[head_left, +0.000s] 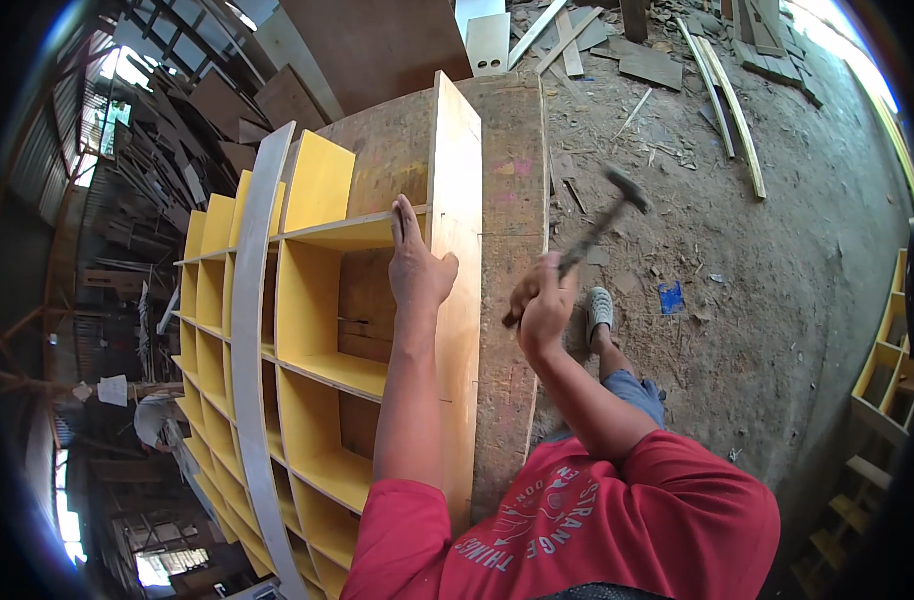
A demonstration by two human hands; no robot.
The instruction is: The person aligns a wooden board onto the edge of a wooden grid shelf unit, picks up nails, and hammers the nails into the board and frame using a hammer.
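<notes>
A large yellow wooden shelf unit [310,290] with many square compartments lies on a worn wooden workbench [512,150]. A long pale side board [458,170] runs along its right edge. My left hand [417,265] rests where a yellow divider meets this board, with its fingers stretched along the divider and the thumb against the board. To the right, my right hand [544,305] is wrapped round the handle of a hammer [592,235]. The hammer's head is raised, up and to the right of the hand, apart from the shelf unit.
A long grey-white strip [249,300] crosses the compartments. At the left, a person in a cap [157,418] is beside the unit's far side. Wood strips [732,115] and scraps lie on the dirt floor. Stacked boards [202,120] stand behind. Another yellow shelf frame [882,360] stands far right.
</notes>
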